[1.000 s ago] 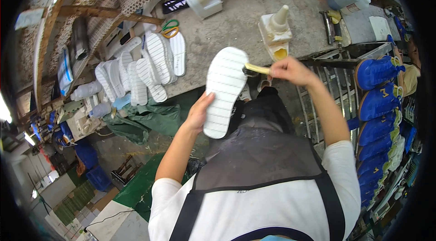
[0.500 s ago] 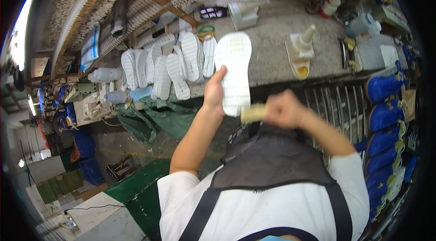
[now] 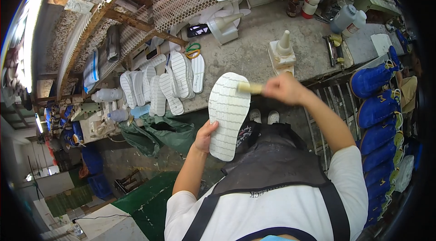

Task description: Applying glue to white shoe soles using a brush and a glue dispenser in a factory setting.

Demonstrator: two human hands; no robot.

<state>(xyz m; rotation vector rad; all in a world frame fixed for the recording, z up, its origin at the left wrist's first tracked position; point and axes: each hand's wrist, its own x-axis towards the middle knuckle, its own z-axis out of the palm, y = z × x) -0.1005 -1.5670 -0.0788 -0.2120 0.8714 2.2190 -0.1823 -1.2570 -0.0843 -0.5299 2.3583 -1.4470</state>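
Note:
A white insole (image 3: 228,116) with wavy grey lines across it is held up in front of my apron, its wide end pointing away from me. My left hand (image 3: 206,135) grips it by the left edge near the narrower end, thumb on the face. In my closed right hand (image 3: 285,90) is a pale yellow brush (image 3: 250,88), blurred by motion. The brush's tip lies over the upper right of the insole; whether it touches cannot be made out. Beyond my right hand, a white container with a cone-shaped nozzle (image 3: 284,48) stands on the workbench (image 3: 254,41).
Several white insoles (image 3: 181,77) lie at the bench's left, beside green-and-orange scissors (image 3: 193,50). More insoles rest on a mesh shelf (image 3: 181,7) above. Bottles (image 3: 344,18) and a hammer (image 3: 329,51) are at the right. Blue shoes (image 3: 374,118) line a rack on my right.
The brush has gone from the insole's near, narrow end to its wide end. The insole sits lower in the picture, and its wavy lines now show. The view has shifted too.

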